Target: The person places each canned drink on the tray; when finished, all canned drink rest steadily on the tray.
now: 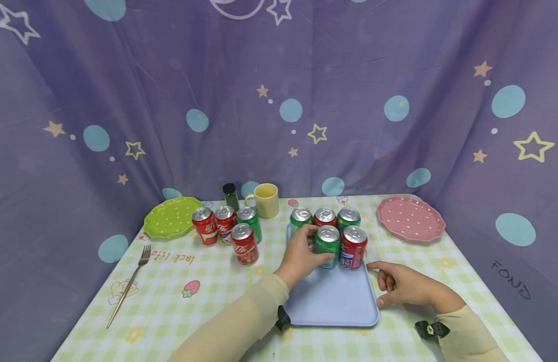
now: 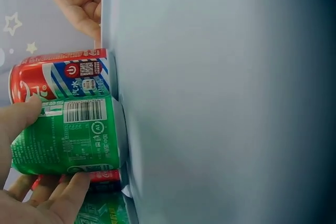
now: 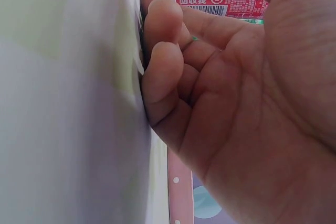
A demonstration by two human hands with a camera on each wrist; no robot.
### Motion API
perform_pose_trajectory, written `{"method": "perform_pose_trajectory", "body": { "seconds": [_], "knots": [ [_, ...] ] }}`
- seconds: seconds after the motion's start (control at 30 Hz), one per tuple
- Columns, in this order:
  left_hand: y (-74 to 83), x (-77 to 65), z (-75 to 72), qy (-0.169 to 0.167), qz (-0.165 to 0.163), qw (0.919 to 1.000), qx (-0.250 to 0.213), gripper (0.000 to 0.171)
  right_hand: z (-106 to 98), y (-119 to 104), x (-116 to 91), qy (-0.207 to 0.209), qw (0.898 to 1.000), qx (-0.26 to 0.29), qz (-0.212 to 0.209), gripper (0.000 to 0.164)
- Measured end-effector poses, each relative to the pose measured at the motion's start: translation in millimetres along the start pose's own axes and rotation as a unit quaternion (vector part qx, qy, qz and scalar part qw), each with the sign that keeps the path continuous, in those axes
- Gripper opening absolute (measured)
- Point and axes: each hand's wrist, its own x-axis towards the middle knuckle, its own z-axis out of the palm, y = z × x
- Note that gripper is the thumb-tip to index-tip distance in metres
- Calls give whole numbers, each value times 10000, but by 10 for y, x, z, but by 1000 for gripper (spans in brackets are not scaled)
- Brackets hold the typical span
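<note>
On the blue tray (image 1: 330,301), the left hand (image 1: 301,256) has its grip around a green can (image 1: 327,247) touching a red can (image 1: 353,247); at the tray's right edge, the right hand's (image 1: 405,284) grip is loose, holding nothing.

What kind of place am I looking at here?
Probably a staged tabletop set up for filming rather than a real kitchen: a patterned curtain hangs right behind and beside the table, a checked tablecloth covers it, and soda cans stand with dishes such as a yellow mug.
</note>
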Motion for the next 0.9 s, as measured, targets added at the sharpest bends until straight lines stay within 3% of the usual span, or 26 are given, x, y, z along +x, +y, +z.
{"method": "perform_pose_trajectory", "body": {
  "seconds": [0.13,0.23,0.37,0.5,0.7,0.8,0.9],
  "knots": [
    [24,-28,-52,-29,32,9999,131,77,3,-14,-4,1,9999,100,19,87],
    [82,-66,-169,56,190,9995,259,78,-1,1,-2,-3,10000,67,27,87],
    [166,-148,-449,450,580,9966,379,70,-7,35,4,-15,10000,-81,54,87],
    [150,-265,-829,984,986,9883,615,62,-10,25,3,-36,10000,-65,18,87],
    [-123,-445,-1375,1767,1217,9733,816,59,-17,10,-4,-45,10000,13,-49,86],
    [-326,-506,-1555,2112,969,9697,751,60,-14,28,-1,-31,10000,-64,16,87],
    [-521,-545,-1650,2139,495,9744,478,65,-8,50,4,-7,9999,-140,45,87]
  ]
}}
